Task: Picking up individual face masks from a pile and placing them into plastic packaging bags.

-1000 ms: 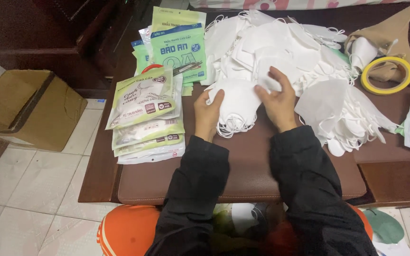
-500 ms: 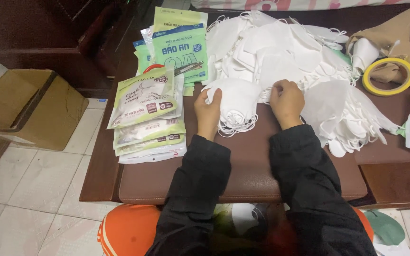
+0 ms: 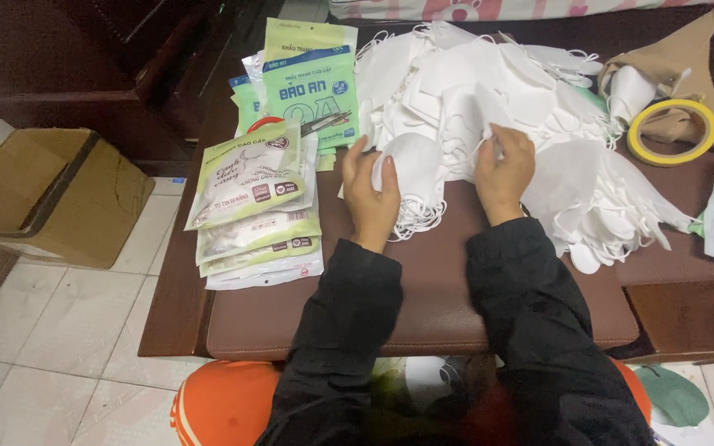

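Head view looks down on my two hands at the near edge of the big heap of loose white cup-shaped face masks point(image 3: 506, 91) on the brown padded leather bench top point(image 3: 448, 281). My right hand point(image 3: 504, 169) has shifted since a second ago: then it lay lower and nearer my left, now it sits further right and up against the heap, fingers curled and pinched on the edge of a white mask point(image 3: 483, 124) there. My left hand point(image 3: 371, 192) has barely moved; its fingers are bent loosely round the left rim of the single white mask point(image 3: 413, 165) lying in front of me, its elastic loops trailing on the leather below. To me that reads as one mask kept steady while the other hand goes back to the heap. Left of my hand lies the stack of green-and-white sealed mask packets point(image 3: 254, 206), and the yellow tape roll point(image 3: 673, 130) sits well apart on the right.
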